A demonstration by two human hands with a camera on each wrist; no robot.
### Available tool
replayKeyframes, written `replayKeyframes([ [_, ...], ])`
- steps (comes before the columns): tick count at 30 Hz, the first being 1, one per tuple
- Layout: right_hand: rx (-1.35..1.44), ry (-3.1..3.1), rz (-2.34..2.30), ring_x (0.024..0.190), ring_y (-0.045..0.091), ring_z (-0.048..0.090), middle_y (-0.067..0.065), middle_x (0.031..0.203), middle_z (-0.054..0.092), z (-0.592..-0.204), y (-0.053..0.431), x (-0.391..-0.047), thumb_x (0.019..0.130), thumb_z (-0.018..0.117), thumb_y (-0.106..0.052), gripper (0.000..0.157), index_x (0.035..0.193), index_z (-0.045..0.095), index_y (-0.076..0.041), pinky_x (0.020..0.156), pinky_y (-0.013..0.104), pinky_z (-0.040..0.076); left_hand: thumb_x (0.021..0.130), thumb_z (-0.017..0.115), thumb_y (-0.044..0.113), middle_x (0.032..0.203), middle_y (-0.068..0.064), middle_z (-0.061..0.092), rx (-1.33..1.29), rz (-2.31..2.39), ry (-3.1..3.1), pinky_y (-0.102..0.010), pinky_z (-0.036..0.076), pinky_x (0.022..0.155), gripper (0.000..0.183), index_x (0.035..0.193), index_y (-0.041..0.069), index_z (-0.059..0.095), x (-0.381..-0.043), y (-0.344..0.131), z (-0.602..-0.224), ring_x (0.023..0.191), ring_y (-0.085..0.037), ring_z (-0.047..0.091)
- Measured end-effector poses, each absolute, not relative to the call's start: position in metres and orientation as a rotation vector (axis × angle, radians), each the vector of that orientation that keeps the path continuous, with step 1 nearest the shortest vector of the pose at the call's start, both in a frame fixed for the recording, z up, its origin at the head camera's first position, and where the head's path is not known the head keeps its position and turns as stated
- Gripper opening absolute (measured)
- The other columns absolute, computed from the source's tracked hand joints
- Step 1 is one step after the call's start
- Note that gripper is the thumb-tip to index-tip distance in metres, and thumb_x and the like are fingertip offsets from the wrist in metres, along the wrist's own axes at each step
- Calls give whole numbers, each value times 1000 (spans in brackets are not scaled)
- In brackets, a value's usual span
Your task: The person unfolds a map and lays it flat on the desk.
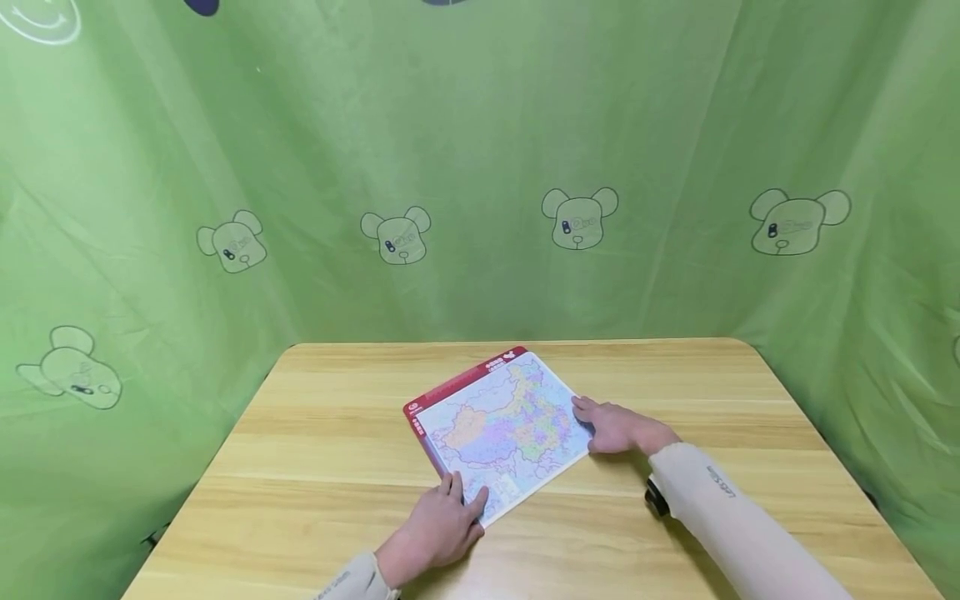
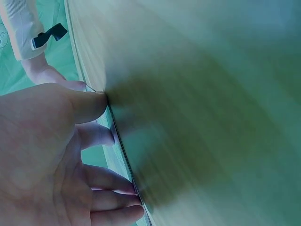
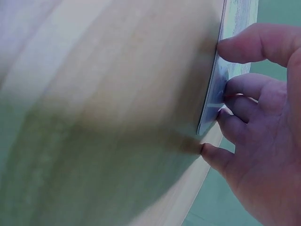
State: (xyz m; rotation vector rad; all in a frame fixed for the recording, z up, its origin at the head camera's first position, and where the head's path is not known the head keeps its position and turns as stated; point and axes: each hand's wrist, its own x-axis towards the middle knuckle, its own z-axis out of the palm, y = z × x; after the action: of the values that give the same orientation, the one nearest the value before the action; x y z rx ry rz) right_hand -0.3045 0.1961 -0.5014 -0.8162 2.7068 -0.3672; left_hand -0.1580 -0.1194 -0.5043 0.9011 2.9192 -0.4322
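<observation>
A rectangular map board (image 1: 495, 442) with a red border and a pastel map of coloured regions lies slantwise on the wooden table. At its lower-left corner is my left hand (image 1: 438, 521), fingertips along the left edge and one digit reaching onto the map. My right hand (image 1: 618, 427) touches the right edge, fingers fairly straight. Seen from the left wrist, the left thumb (image 2: 91, 106) and fingers meet the board's thin edge. From the right wrist, the right thumb (image 3: 244, 44) sits at that edge, while the little finger (image 3: 214, 153) reaches past the corner to the tabletop.
The light wooden table (image 1: 315, 450) has rounded far corners. Behind it and on both sides hangs a green curtain (image 1: 480, 125) printed with bear heads. A black strap (image 1: 656, 498) shows at my right cuff.
</observation>
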Motion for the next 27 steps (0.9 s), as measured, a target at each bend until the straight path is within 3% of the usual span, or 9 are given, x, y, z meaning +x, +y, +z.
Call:
replayKeyframes([
  [27,-820,2703,-402,135,42,26,23,151,24,-500,197,-307,67,66,-11,81,141,36,8,109,51,27,97,41,48,133,-24,50,904,-442,2924,-36,46,97,52,143,24,43,-154,-117,-505,122,-36,49],
])
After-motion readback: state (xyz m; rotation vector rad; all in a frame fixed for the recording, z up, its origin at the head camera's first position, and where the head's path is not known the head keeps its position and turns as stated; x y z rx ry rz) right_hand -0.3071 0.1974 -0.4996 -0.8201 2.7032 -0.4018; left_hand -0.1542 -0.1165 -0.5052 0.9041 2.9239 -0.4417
